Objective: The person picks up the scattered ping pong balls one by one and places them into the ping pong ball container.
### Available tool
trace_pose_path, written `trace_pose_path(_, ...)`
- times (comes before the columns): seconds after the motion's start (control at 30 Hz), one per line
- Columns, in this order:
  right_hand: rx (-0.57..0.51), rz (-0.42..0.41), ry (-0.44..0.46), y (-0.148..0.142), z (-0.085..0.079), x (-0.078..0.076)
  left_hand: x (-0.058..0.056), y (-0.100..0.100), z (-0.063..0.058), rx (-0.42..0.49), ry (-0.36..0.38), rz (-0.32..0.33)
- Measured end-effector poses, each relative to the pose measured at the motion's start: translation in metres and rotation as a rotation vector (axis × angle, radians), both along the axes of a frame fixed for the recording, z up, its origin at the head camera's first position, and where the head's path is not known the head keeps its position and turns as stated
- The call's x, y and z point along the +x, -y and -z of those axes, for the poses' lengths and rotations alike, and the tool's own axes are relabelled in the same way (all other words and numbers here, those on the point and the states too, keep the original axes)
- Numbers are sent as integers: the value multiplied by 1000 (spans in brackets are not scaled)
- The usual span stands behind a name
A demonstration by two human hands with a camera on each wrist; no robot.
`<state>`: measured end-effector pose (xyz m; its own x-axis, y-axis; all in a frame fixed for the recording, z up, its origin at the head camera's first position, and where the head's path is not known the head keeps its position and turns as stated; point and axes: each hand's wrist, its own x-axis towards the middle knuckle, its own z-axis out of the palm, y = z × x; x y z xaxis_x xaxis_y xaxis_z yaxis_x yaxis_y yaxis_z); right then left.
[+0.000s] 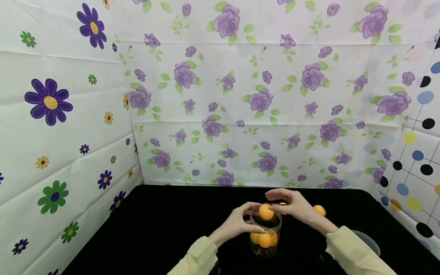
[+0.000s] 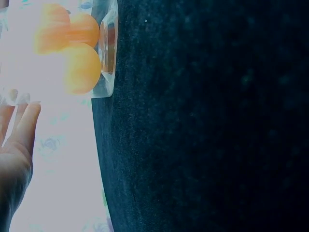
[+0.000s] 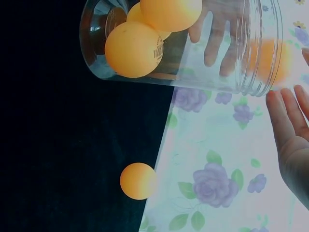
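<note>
My left hand (image 1: pixel 240 220) grips the upper part of a clear jar (image 1: pixel 264 250), thumb in front and fingers round the far side. Several orange balls (image 3: pixel 135 48), like ping-pong balls, lie in the bottom of the upright jar. Another orange ball (image 1: pixel 266 212) is at the jar's mouth and looks blurred in the right wrist view. Beside the mouth, my right hand (image 1: pixel 292 204) has its fingers extended near the rim, just off this ball. In the left wrist view, glare washes out the upper jar.
One loose orange ball (image 1: pixel 319 210) lies behind the right forearm on the black table (image 1: pixel 172 225); another ball (image 1: pixel 283 208) is partly hidden by the right hand. A round grey, see-through dish or lid (image 1: pixel 369 242) shows beyond the right sleeve. Floral sheets (image 1: pixel 213 95) enclose the table.
</note>
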<state>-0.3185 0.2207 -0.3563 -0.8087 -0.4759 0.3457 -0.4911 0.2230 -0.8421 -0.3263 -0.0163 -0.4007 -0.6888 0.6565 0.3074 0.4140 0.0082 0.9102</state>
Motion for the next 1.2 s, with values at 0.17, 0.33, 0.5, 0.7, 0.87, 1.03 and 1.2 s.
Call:
trace_pose_path(0.17, -6, -2, -17, -2, 1, -1, -11, -3, 15, 11, 2, -1)
trace_pose_path(0.33, -10, -2, -20, -2, 0, 0, -15, -4, 19, 4, 0, -6)
trace_pose_path(0.5, -1, 2, -44, -4, 0, -1, -14, -4, 18, -3, 4, -12)
trace_pose_path(0.7, 2, 20, -52, -11, -1, -3, -14, -4, 18, -14, 12, -28)
trace_pose_path(0.87, 2, 78, 16, -20, -1, -4, -15, -4, 18, -16, 19, -30)
trace_pose_path(1.03, 30, 116, 32, -28, 1, -5, -15, -3, 20, -15, 0, -28)
trace_pose_path(1.2, 38, 162, 20, -37, 5, -9, -15, -4, 20, -15, -3, -35)
